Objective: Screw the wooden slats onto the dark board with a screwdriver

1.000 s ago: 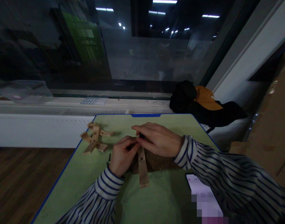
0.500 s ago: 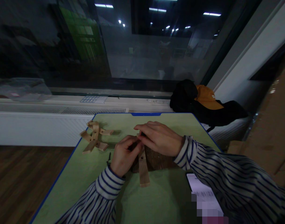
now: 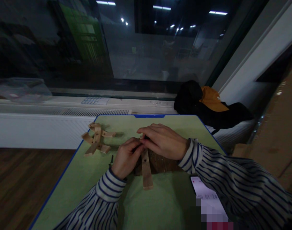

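Both hands meet over a light wooden strip [image 3: 147,174] with a dark hole in it. The strip lies across a dark brown board [image 3: 162,164] on the green table [image 3: 157,204]. My left hand [image 3: 128,156] is closed, thumb and forefinger pinched near the strip's far end. My right hand [image 3: 161,140] is closed too, its fingertips pressed together beside the left ones. A small dark thing shows between the right fingers, too hidden to name. Left of my hands stands a wooden frame of crossed strips with holes [image 3: 97,139]. Small dark screws [image 3: 111,160] lie beside my left wrist.
A lit phone [image 3: 205,191] lies under my right forearm. Beyond the table are a white radiator [image 3: 35,131], a clear plastic box [image 3: 21,89], and a black garment with an orange cap [image 3: 214,99]. Cardboard boxes [image 3: 272,127] stand at the right.
My left hand has shifted very slightly up and left. My right hand stays in nearly the same place, and the strip still lies under both. The view has tilted a little.
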The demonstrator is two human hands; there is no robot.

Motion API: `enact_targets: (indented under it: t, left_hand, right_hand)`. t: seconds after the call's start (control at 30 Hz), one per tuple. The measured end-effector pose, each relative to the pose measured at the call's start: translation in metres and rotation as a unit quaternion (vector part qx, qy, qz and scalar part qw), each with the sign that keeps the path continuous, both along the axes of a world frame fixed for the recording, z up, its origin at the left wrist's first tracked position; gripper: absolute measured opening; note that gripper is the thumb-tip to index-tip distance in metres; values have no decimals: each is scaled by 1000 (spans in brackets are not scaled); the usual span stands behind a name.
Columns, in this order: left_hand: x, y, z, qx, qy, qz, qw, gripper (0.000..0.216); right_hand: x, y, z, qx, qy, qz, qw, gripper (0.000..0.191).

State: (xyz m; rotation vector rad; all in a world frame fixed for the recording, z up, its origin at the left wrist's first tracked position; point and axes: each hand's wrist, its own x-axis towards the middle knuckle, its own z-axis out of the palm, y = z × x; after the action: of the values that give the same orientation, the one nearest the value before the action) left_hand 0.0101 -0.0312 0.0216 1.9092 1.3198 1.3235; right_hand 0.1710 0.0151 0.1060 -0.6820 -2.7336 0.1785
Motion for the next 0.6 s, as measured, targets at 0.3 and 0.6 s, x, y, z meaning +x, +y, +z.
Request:
enact_targets:
  t: [0.3,0.6]
  left_hand:
    - [0,-1,-1,10,1,62,998,3]
    - [0,0,-1,12,-15,16,1000,9]
  right_hand:
    - [-3,0,2,16,-12,-14,1000,32]
    - [-1,0,7,2,-17,9,1000,30]
